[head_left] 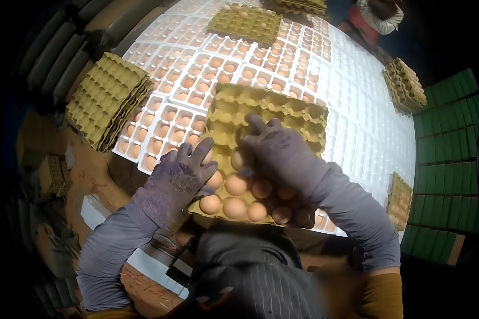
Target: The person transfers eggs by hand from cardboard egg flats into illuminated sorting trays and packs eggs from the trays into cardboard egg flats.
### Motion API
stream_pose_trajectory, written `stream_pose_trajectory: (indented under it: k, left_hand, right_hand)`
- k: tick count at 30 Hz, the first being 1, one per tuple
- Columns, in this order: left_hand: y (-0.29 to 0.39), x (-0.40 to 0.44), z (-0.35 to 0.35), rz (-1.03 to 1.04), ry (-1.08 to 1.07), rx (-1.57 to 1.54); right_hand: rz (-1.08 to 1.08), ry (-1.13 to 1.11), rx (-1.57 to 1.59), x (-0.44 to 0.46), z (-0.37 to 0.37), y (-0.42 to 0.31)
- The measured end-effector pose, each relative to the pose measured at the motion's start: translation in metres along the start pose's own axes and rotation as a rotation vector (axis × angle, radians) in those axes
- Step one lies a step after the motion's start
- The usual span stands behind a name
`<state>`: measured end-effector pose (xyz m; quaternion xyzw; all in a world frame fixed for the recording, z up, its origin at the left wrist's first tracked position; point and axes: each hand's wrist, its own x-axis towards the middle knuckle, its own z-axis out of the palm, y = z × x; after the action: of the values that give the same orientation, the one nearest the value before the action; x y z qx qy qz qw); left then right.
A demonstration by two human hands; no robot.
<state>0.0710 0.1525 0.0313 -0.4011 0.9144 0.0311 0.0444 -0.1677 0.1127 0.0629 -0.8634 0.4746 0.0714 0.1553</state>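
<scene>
A yellowish pulp egg tray (274, 103) lies before me, its far cups bare and its near rows holding several brown eggs (235, 184). My left hand (178, 178), in a greyish-purple glove, reaches over the tray's left edge. Its fingers curve round an egg (207, 157), partly covering it. My right hand (282, 151), gloved alike, is bent palm-down above the middle of the tray. Another egg (239, 159) shows at its thumb side; the palm hides the rest of that grip.
White compartment trays with eggs (202, 80) cover the table's left and middle; white trays (364, 133) without eggs fill the right. Stacked pulp trays (109, 98) stand left, another loaded one (245, 24) at the back. A person (375, 18) is far right, green boxes (444, 138) at right.
</scene>
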Motion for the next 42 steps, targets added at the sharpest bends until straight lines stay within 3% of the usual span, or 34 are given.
stream_pose_trajectory:
  k: [1,2,5,6,7,8,9,10,11,15,18,19,21,22,24,25,29,32,34,36,37,40,42]
  left_hand:
    - [-0.001,0.001,0.0,0.012,0.005,0.042]
    - [-0.001,0.0,-0.005,-0.072,0.019,-0.223]
    - [-0.011,-0.016,-0.012,-0.302,-0.031,-1.135]
    - [-0.015,-0.024,-0.008,-0.401,-0.088,-1.513]
    - [-0.001,-0.025,-0.008,-0.414,-0.076,-1.753]
    - [0.018,-0.021,-0.009,-0.42,-0.062,-1.995]
    - [0.03,-0.016,-0.019,-0.426,-0.072,-1.974]
    - [0.037,-0.007,-0.018,-0.398,-0.148,-2.089]
    - [0.042,0.001,-0.02,-0.385,-0.181,-2.066]
    - [0.067,0.041,-0.045,-0.353,-0.225,-1.882]
    - [0.099,0.1,-0.067,-0.128,0.025,-1.329]
    - [0.108,0.127,-0.074,0.009,0.007,-1.116]
    - [0.153,0.178,-0.065,0.066,0.064,-0.756]
    - [0.178,0.206,-0.064,0.096,0.047,-0.548]
    - [0.221,0.266,-0.038,0.155,-0.087,-0.225]
    - [0.241,0.295,-0.017,0.134,-0.157,-0.142]
    - [0.27,0.374,0.071,0.055,-0.452,0.087]
    - [0.264,0.387,0.078,-0.002,-0.439,-0.036]
    - [0.262,0.398,0.071,-0.058,-0.37,-0.263]
    - [0.262,0.408,0.07,-0.082,-0.508,-0.302]
    - [0.268,0.414,0.066,-0.122,-0.603,-0.254]
    - [0.265,0.421,0.094,0.0,-0.2,-0.36]
    - [0.278,0.432,0.109,-0.086,-0.073,-0.795]
  right_hand:
    - [-0.008,-0.013,-0.014,0.0,0.004,-0.003]
    - [-0.02,-0.023,-0.028,-0.001,0.007,-0.004]
    - [-0.126,0.372,0.232,-0.025,0.016,0.02]
    - [0.01,0.241,0.887,-0.042,0.011,0.024]
    - [0.123,0.144,1.251,-0.061,0.007,0.03]
    - [0.197,0.057,1.523,-0.075,0.008,0.032]
    - [0.303,-0.012,1.788,-0.088,0.009,0.034]
    - [0.219,-0.068,1.968,-0.104,0.008,0.035]
    - [0.142,-0.143,2.144,-0.12,0.007,0.036]
    - [0.205,0.379,1.956,-0.173,0.056,0.073]
    - [0.37,0.61,1.82,-0.248,0.085,0.128]
    - [0.515,0.738,1.694,-0.262,0.091,0.148]
    - [0.73,0.918,1.369,-0.283,0.125,0.198]
    - [0.738,0.887,0.949,-0.288,0.148,0.223]
    - [0.809,0.68,0.57,-0.285,0.146,0.24]
    - [0.709,0.72,0.282,-0.277,0.167,0.259]
    - [0.583,0.586,0.143,-0.245,0.198,0.312]
    - [0.499,0.475,0.21,-0.229,0.203,0.332]
    - [0.344,0.642,0.349,-0.215,0.208,0.326]
    - [0.261,0.562,0.288,-0.196,0.217,0.322]
    - [0.267,0.424,0.432,-0.188,0.219,0.326]
    - [0.368,0.874,0.762,-0.182,0.213,0.347]
    - [0.448,1.075,0.973,-0.171,0.215,0.359]
